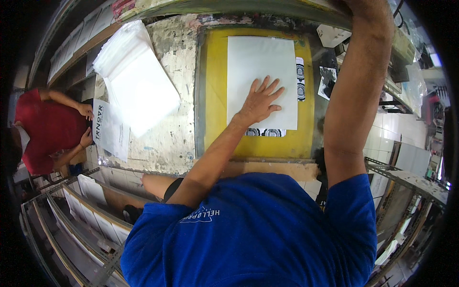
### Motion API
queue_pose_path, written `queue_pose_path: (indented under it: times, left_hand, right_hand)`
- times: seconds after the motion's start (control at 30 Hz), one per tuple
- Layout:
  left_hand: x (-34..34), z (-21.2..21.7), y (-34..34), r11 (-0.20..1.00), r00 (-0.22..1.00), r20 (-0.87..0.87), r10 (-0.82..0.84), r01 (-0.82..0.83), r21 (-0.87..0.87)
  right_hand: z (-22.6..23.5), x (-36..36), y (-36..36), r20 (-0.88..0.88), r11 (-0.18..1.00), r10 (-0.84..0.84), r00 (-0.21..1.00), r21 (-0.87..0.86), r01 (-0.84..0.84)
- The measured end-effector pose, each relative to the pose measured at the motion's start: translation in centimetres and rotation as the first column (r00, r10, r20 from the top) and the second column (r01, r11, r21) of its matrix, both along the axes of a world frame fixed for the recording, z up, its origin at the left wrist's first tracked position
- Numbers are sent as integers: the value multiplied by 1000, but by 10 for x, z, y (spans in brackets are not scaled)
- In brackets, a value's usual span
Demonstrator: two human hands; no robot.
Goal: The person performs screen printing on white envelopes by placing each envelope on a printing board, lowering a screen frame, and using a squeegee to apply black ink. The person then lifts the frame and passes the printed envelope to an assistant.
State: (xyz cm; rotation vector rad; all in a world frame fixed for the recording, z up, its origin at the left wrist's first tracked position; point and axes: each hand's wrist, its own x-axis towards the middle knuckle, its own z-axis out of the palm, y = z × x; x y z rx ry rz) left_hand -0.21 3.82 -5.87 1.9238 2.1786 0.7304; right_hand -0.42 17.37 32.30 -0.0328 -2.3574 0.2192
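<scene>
My left hand [262, 101] lies flat with fingers spread on a white sheet [260, 57], pressing on nothing else. The sheet looks like a plastic bag or paper and rests on a yellow printing bed [215, 95]. Black round printed marks on white pieces [300, 79] show past its right and lower edges. My right arm [361, 81] is raised to the far edge, by a long frame [267, 10] like that of a printing screen. At the upper border my right hand is mostly cut off, its fingers hidden.
A fanned stack of white sheets [143, 81] lies left on the stained table [167, 153]. At far left, a person in red [50, 126] holds a printed translucent bag [111, 129] with both hands. Metal racks [71, 225] stand lower left, and a shelf [406, 177] stands at right.
</scene>
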Motion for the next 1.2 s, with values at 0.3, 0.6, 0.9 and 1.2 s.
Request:
queue_pose_path:
  times: [0.3,0.6,0.9,1.2]
  left_hand:
    - [-46,17,-51,900,912,-72,404,-410,-146]
    - [-53,-13,-64,917,939,-35,343,-343,-205]
    - [-33,85,-110,459,540,841,-15,-744,486]
    - [26,26,-211,597,225,956,191,-799,69]
  right_hand:
    - [1,8,2,198,991,66,978,-131,-40]
    - [-4,11,-2,214,983,66,974,-181,-27]
    - [-77,53,-37,25,996,91,996,19,-92]
    - [-212,123,-96,405,923,97,909,-379,71]
